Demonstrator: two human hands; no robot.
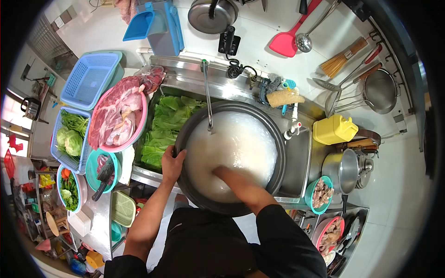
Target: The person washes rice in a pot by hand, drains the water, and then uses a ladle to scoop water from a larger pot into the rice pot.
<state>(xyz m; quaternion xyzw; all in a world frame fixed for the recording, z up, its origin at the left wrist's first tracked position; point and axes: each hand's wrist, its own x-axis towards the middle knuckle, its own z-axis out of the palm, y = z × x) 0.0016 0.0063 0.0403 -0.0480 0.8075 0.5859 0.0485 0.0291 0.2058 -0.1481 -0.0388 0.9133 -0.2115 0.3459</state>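
A large black round pot [218,207] rests over the sink, full of cloudy, milky-white water [241,148]. My left hand [173,164] is closed on the pot's left rim, thumb on the inner side. Into the water reaches my right hand [223,174], submerged past the knuckles, so its fingers and anything they touch are hidden. Above the pot hangs a thin metal faucet [207,92], its spout end over the water. What lies on the pot's bottom cannot be made out through the cloudiness.
Leafy greens [171,118] fill the left sink basin. Further left are raw meat [118,111] in a pink basin and a cleaver [105,173] across a teal bowl. At right stand a yellow jug [334,129], a metal pot [340,171] and a teal bowl of meat pieces [321,193].
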